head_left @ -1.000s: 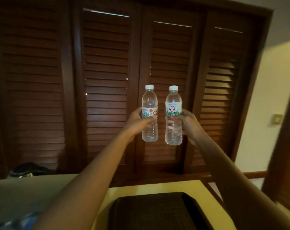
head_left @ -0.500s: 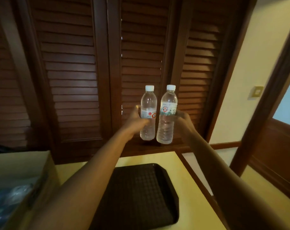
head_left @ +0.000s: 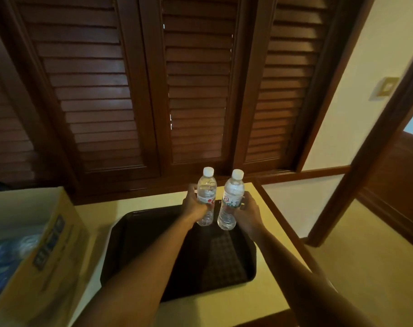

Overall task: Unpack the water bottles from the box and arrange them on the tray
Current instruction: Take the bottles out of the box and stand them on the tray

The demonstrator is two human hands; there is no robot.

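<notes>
We hold two bottles upright over far end of tray (head_left: 139, 223). Left hand (head_left: 194, 206) fingers wrapped round left bottle (head_left: 206, 197); right hand (head_left: 248, 210) round right bottle (head_left: 231, 201). Bases point straight down at tray; box (head_left: 47, 251) left on tabletop (head_left: 267, 300).

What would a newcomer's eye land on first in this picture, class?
Two clear water bottles with white caps, held upright side by side: the left hand grips the red-labelled bottle, the right hand the green-labelled bottle. Below them lies a dark tray, with an open cardboard box at left.
</notes>
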